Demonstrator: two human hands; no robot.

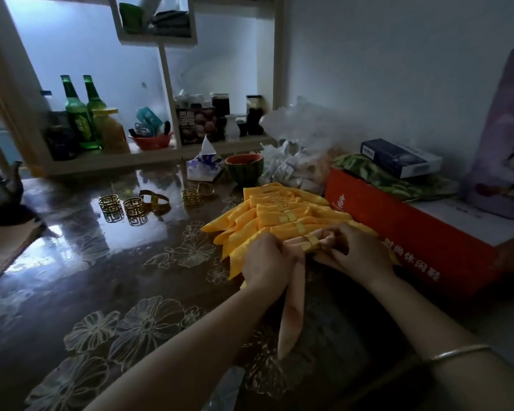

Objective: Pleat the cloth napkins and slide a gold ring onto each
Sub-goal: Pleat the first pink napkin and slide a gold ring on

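Just right of the right hand (359, 250), an orange cardboard box (398, 226), lid shut, contents hidden; on top of it a green patterned bundle (377, 176) and a dark blue carton (398, 157). Farther ahead of both hands, a watermelon-shaped bowl (244, 170), inside too dark to read, beside a tissue pack (204, 166) with one sheet standing up, and clear plastic bags (294, 134) stuffed with white packets. Well ahead and left, on the lowest shelf (166, 154), two green bottles (76, 114), a yellow-lidded jar (110, 129), a red bowl (150, 141) of small items too blurred to name, and dark jars (220, 105). Underneath everything, a glossy dark table (101, 277) printed with pale flower outlines, set against a plain white wall (383, 69); dim room. Ahead and left of the left hand (267, 262), loose gold rings (135, 210) standing on the table. Just ahead of the hands, a pile of yellow napkins (279, 212), pleated and already ringed. Between the hands, a pink napkin (291, 307) gathered into pleats, a gold ring (310, 243) round its middle; left fingers curled round the cloth just left of the ring, right fingers and thumb pinching it just right of the ring, long tail trailing back toward the left forearm. Thin bangle (457, 351) on the right wrist.
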